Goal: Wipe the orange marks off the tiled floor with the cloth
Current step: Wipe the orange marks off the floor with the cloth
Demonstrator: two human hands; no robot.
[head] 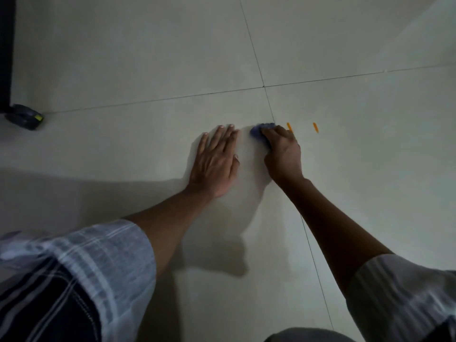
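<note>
The cloth (262, 131) was blue, bunched small, and pressed to the floor (148, 70) under your right hand (283, 154). It lay on the grout line (271, 108) that ran away from you, just below the point where four tiles met. Your right grip was clenched on the cloth, fingers curled over it, knuckles up; only the cloth's far and left edges showed past the fingers.

Two marks were visible. The near mark (289, 126), a short orange stroke, sat just beside your right fingers, partly covered by them. The far mark (315, 127), a like stroke, lay further right on the same tile, apart from hand and cloth.

Your left hand (217, 159) lay flat on the floor to the left of the cloth, palm down, fingers together and extended, grip released and grasping nothing. It was near the cloth but not touching it.

Both sleeves were rolled to the forearm: the left sleeve (98, 262) pale with a check pattern, the right sleeve (407, 292) pale and blurred.

At far left a dark caster (24, 117) rested on the floor under a dark upright edge.
</note>
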